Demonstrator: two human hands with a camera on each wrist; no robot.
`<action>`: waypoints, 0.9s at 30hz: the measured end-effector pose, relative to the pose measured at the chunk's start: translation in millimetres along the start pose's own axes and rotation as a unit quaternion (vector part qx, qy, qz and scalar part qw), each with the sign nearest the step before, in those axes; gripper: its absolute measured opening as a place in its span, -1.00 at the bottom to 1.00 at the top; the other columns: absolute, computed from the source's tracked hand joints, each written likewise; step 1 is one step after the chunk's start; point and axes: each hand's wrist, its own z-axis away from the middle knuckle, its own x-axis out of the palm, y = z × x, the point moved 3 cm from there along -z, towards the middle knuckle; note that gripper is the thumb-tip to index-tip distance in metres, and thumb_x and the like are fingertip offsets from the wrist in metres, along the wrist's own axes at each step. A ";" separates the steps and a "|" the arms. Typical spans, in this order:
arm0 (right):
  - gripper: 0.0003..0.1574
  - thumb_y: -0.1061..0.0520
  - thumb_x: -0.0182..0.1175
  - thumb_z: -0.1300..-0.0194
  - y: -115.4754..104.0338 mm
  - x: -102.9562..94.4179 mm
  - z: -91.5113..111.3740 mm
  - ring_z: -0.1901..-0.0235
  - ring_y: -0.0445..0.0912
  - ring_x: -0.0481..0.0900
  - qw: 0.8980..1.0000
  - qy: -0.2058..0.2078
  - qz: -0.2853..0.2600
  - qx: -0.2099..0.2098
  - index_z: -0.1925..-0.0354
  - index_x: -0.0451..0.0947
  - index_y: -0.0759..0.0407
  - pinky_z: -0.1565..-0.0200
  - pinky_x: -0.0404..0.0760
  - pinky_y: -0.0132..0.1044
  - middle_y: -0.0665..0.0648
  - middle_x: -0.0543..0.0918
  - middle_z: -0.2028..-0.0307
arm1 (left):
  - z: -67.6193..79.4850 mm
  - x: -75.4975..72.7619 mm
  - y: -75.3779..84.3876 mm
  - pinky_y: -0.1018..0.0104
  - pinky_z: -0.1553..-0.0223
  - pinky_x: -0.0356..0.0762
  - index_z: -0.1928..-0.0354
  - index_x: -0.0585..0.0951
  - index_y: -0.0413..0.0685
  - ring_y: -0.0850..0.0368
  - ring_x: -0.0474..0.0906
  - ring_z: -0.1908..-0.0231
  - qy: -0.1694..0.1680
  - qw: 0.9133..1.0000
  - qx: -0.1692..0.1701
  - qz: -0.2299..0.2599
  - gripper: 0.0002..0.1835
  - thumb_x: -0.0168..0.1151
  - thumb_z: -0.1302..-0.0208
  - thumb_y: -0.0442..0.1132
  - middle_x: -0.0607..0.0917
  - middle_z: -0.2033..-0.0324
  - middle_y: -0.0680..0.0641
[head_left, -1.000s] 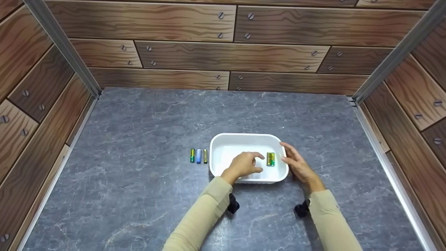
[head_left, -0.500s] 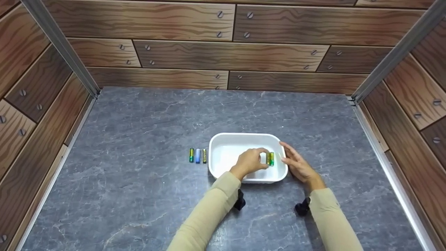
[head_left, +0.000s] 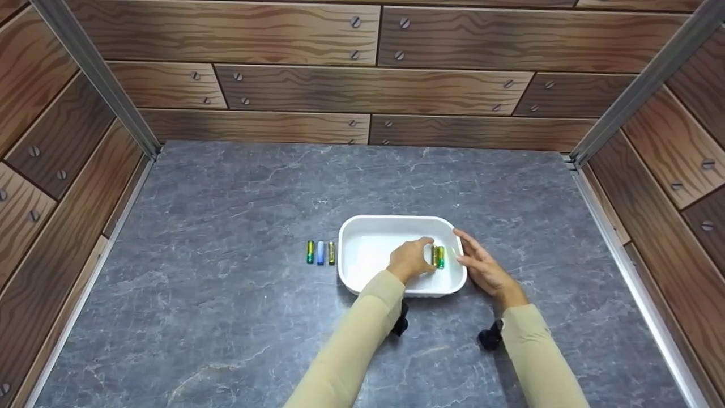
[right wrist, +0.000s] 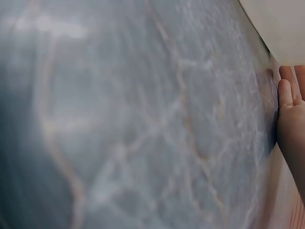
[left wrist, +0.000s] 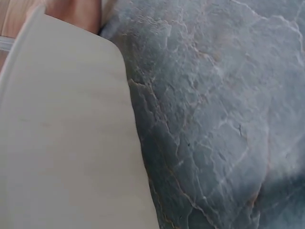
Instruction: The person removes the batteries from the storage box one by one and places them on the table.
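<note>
A white plastic container (head_left: 362, 255) holds two green-and-gold batteries (head_left: 438, 257) lying side by side near its right end. My left hand (head_left: 409, 259) reaches into it, thumb and finger spread at the two ends of the left battery, with a small gap at the far end. My right hand (head_left: 487, 269) holds the container's right edge, thumb over the rim and other fingers along the outer wall. The right wrist view shows this hand (right wrist: 293, 114) beside the container wall (right wrist: 286, 28). From the left wrist, the container's side (left wrist: 71, 119) fills much of the view.
Left of the container, a green battery (head_left: 310, 252), a blue battery (head_left: 320, 253) and a gold battery (head_left: 331, 253) lie in a row. The dark marbled tabletop (head_left: 226, 215) is bounded by wood-patterned walls (head_left: 283, 90) and metal posts (head_left: 96, 79).
My left hand has moved right inside the container, from beside the two batteries to the left one's ends. The right hand has stayed at the container's edge; the batteries look unmoved.
</note>
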 end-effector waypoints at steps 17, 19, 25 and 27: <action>-0.11 0.37 0.02 -0.31 0.6 0.3 -0.6 -0.22 -0.49 0.34 1.000 -0.006 -0.002 -0.002 -0.49 -0.13 0.26 -0.22 0.32 -0.56 -0.38 0.39 -0.22 | 0.4 2.6 1.0 0.21 -0.03 0.55 -0.18 0.53 0.28 0.11 0.63 -0.04 0.007 1.000 -0.010 -0.017 -0.41 0.44 -0.04 -0.06 0.71 -0.02 0.06; -0.11 0.38 0.02 -0.31 0.6 0.0 -0.7 -0.22 -0.48 0.35 1.000 -0.006 -0.003 -0.003 -0.49 -0.14 0.28 -0.21 0.33 -0.56 -0.38 0.39 -0.21 | 0.3 2.1 0.4 0.21 -0.02 0.56 -0.17 0.53 0.27 0.10 0.63 -0.04 0.007 1.000 -0.008 -0.019 -0.41 0.45 -0.03 -0.06 0.71 -0.01 0.05; -0.09 0.39 0.04 -0.29 0.9 0.4 -1.7 -0.22 -0.50 0.35 1.000 0.009 -0.003 -0.003 -0.48 -0.14 0.31 -0.21 0.32 -0.58 -0.38 0.39 -0.21 | 0.4 -2.1 0.9 0.19 0.01 0.57 -0.15 0.53 0.27 0.08 0.64 -0.02 0.011 1.000 -0.007 -0.024 -0.40 0.47 0.01 -0.04 0.71 -0.01 0.03; -0.09 0.40 0.02 -0.28 1.1 0.5 -2.0 -0.22 -0.49 0.35 1.000 0.012 -0.005 -0.004 -0.48 -0.14 0.32 -0.21 0.32 -0.58 -0.36 0.40 -0.21 | -0.1 -4.5 1.8 0.18 -0.01 0.57 -0.16 0.53 0.27 0.08 0.64 -0.03 0.007 1.000 -0.005 -0.023 -0.39 0.47 0.01 -0.04 0.70 -0.03 0.03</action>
